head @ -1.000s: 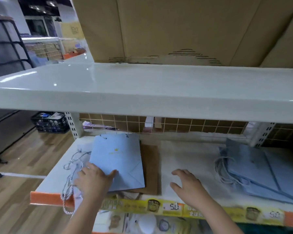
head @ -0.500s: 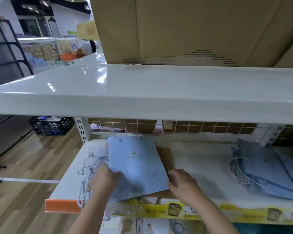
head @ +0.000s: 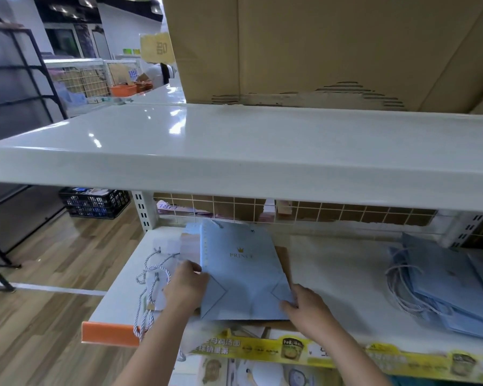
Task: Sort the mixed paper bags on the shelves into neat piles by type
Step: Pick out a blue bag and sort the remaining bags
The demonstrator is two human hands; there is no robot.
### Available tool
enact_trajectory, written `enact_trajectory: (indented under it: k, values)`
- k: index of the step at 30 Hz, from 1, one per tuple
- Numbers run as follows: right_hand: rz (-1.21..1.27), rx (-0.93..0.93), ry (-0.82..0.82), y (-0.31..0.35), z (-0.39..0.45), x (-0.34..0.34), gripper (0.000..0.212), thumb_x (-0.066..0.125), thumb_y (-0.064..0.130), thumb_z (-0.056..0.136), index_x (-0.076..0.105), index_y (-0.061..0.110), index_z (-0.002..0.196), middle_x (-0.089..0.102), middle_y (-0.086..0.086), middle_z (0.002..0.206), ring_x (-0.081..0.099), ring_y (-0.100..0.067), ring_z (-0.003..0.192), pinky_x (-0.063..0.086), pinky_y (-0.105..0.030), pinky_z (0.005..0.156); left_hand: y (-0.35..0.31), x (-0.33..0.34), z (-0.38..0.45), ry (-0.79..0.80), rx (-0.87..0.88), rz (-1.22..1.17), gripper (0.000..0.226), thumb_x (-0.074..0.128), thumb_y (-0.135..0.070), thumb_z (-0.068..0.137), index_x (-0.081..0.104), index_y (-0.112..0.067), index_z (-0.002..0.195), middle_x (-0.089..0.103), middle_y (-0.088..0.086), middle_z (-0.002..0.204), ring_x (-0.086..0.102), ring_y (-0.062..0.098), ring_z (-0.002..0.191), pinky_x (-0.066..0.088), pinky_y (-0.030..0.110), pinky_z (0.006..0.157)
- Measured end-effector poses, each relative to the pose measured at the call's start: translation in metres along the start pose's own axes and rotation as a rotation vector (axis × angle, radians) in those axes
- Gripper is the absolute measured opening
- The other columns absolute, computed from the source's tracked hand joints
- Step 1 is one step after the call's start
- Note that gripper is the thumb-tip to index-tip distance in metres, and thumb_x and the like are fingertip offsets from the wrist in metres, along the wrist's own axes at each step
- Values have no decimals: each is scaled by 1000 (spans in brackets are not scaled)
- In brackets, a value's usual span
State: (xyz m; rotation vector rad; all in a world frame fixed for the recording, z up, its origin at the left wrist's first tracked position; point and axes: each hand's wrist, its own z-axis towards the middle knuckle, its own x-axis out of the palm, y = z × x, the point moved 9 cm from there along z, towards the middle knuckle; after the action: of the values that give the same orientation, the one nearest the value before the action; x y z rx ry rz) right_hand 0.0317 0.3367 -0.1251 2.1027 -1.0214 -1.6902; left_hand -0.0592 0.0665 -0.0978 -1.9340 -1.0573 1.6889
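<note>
Both hands flank the blue bag (head: 240, 271) near shelf (head: 346, 274) front-left: left hand (head: 186, 288) pinches its side, right hand (head: 304, 306) its corner, squaring it onto the pile.

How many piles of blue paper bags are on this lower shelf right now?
2. One pile lies at the shelf's left, with the left hand and right hand at its sides. The other pile lies at the right end. Bags underneath may be hidden.
</note>
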Motion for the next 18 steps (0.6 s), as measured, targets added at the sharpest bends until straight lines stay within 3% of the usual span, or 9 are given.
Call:
enact_trajectory:
  k: [5,7,10,12,15,18]
  values:
    - [43,71,-28,-17,6,-5,46,53,55,79,57,25,113,57,0,107,59,-18,99,48,-30,82,-5,12,-8,69,38,-102,7,60,-19,82,57,-16,87,61,8,83,62,27,77,54,38,70]
    - [120,100,-32,-22,10,-3,52,58,61,70,61,24,107,62,1,107,62,-15,95,52,-32,83,-4,14,-9,72,48,-121,6,59,-18,84,54,-16,83,57,6,76,56,24,66,46,32,56]
    - [216,127,-52,-20,10,-7,38,68,48,79,56,19,101,61,2,103,61,-16,93,51,-31,79,-2,15,-9,69,46,-137,7,55,-17,87,52,-15,81,52,3,71,47,20,61,36,28,54]
    - [283,114,-78,-16,11,-11,35,70,41,80,51,19,101,59,4,101,60,-14,89,49,-29,72,-1,16,-11,81,39,-158,8,51,-19,90,57,-15,94,56,4,77,49,20,63,39,28,56]
    - [372,90,-88,-10,11,-14,33,70,27,83,46,17,103,56,9,92,57,-5,79,44,-20,58,-1,17,-14,95,43,-155,30,46,-24,94,56,-23,123,60,2,90,52,15,66,39,23,53]
    - [416,61,-132,-7,11,-20,32,67,17,85,44,19,107,54,9,94,54,-3,76,40,-16,54,-3,15,-18,73,58,-154,37,44,-29,94,53,-29,130,54,-2,74,47,12,57,34,23,48]
